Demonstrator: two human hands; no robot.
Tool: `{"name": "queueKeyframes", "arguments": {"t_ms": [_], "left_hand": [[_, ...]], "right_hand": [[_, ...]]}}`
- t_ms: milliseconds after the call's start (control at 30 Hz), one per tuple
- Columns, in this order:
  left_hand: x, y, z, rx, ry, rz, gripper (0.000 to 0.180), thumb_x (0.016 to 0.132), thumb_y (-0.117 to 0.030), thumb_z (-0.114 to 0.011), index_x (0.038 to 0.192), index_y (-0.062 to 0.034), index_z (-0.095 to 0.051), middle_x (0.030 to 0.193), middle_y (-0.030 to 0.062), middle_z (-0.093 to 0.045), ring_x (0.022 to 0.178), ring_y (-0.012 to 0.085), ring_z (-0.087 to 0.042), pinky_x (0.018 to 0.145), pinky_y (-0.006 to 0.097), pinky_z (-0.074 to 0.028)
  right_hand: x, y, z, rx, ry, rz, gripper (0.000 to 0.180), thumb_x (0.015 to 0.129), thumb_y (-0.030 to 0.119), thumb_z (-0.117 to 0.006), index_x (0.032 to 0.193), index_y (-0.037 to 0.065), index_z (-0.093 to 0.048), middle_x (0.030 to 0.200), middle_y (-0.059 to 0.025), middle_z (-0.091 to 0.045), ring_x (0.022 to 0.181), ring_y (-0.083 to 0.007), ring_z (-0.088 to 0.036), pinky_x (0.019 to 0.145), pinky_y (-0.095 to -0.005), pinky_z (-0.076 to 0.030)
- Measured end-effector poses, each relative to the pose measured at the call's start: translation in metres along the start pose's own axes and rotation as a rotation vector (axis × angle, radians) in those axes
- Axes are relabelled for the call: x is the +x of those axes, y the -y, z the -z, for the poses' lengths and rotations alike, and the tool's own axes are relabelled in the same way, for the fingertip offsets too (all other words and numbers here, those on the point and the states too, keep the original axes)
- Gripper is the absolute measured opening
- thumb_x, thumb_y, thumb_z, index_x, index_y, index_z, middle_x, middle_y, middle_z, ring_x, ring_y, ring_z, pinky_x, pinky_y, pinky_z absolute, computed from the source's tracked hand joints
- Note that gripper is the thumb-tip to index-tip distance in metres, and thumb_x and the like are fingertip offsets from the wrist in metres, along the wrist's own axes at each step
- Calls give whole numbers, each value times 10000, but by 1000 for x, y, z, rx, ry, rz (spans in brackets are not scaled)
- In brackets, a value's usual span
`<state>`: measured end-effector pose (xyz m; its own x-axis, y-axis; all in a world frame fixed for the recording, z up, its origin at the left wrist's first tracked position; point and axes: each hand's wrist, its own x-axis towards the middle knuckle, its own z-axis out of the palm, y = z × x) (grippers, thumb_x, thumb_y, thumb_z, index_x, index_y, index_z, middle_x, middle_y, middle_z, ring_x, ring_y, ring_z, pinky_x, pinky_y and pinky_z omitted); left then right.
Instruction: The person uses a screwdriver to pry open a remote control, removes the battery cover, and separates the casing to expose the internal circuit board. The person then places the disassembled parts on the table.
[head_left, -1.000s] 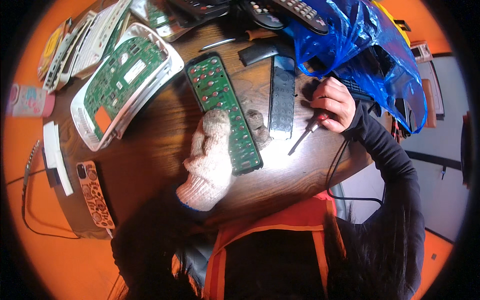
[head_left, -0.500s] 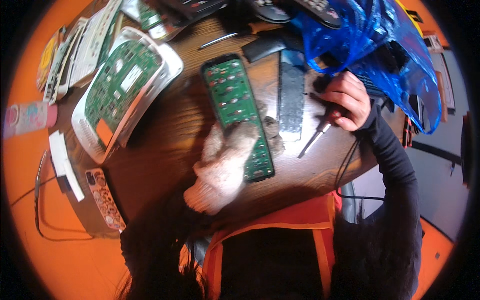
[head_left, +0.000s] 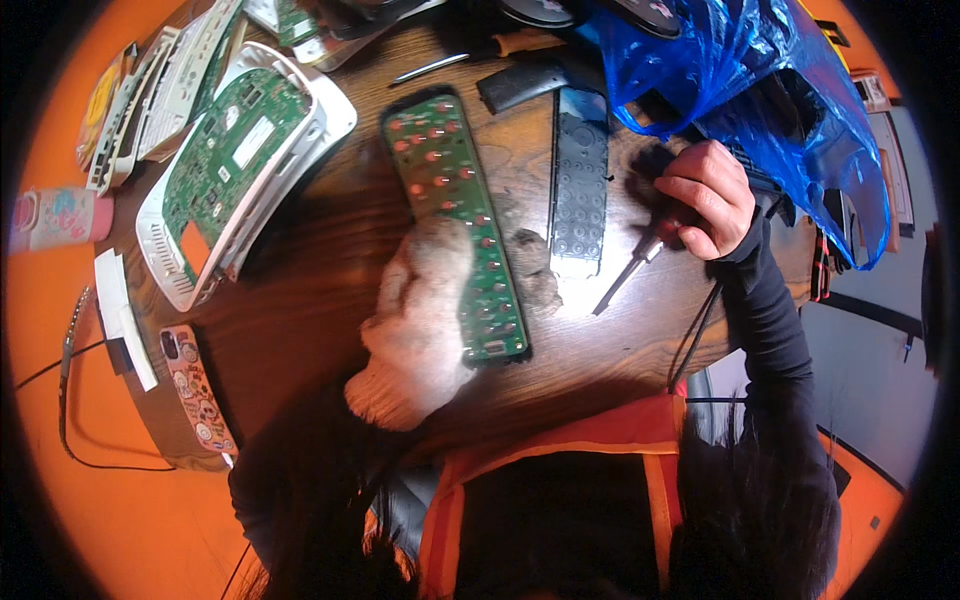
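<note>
My left hand (head_left: 415, 300), in a pale knitted glove with grey, soiled finger ends, is closed round a long remote control with its green circuit board (head_left: 483, 255) exposed. The thumb side lies along the board's left edge, and gloved fingertips show past its right edge. In my bare right hand (head_left: 708, 198) a screwdriver (head_left: 652, 245) is gripped by its reddish handle, its metal shaft slanting down toward the lower left, apart from the board. Between them on the table lies a dark rubber keypad strip (head_left: 578, 185) with round buttons.
An opened white device (head_left: 235, 165) with a green board stands at the left. A patterned phone (head_left: 198, 392) rests near the table's left edge. Toward the back are a black cover piece (head_left: 522, 86) and another screwdriver (head_left: 430, 68). A blue plastic bag (head_left: 740, 75) fills the far right.
The remote control has shifted left and turned slightly in my left hand. My left thumb has slid off the board's face to its left edge. My right hand keeps its hold on the screwdriver.
</note>
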<state>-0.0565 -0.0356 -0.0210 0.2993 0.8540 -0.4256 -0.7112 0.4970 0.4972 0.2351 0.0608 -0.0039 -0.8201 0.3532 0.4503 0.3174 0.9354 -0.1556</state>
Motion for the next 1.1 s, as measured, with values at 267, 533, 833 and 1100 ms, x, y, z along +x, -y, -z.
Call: {"name": "queueKeyframes", "arguments": {"t_ms": [267, 533, 833, 1100], "left_hand": [[-8, -6, -6, 31, -193, -1, 459, 939, -412, -433, 1212, -44, -461, 1046, 127, -603, 890, 220, -624, 787, 364, -541], [-4, -7, -1, -187, -157, 114, 369, 919, -293, -525, 1182, -44, -460, 1027, 123, -602, 866, 207, -625, 745, 340, -550], [-3, -7, 1, -72, -187, 100, 345, 910, -260, -543, 1166, -40, -467, 1018, 121, -599, 852, 210, -624, 746, 343, -548], [-8, -10, 0, -101, -186, 147, 326, 903, -230, -558, 1151, -37, -473, 1011, 119, -597, 840, 212, -623, 746, 347, -547]], "right_hand": [[36, 55, -19, -7, 99, -252, 438, 758, 331, -659, 1041, -1, -608, 1063, -162, -595, 960, -308, -585, 855, -405, -468], [34, 56, -22, 184, 85, -115, 316, 741, 320, -666, 906, 52, -649, 956, -99, -608, 893, -252, -587, 936, -440, -419], [37, 50, -20, -59, 55, -476, 384, 724, 312, -680, 1012, 63, -634, 1012, -128, -536, 869, -285, -517, 759, -374, -425], [36, 46, -23, -51, -1, -424, 330, 721, 278, -684, 958, 54, -642, 1039, -141, -538, 907, -306, -519, 806, -395, -422]]}}
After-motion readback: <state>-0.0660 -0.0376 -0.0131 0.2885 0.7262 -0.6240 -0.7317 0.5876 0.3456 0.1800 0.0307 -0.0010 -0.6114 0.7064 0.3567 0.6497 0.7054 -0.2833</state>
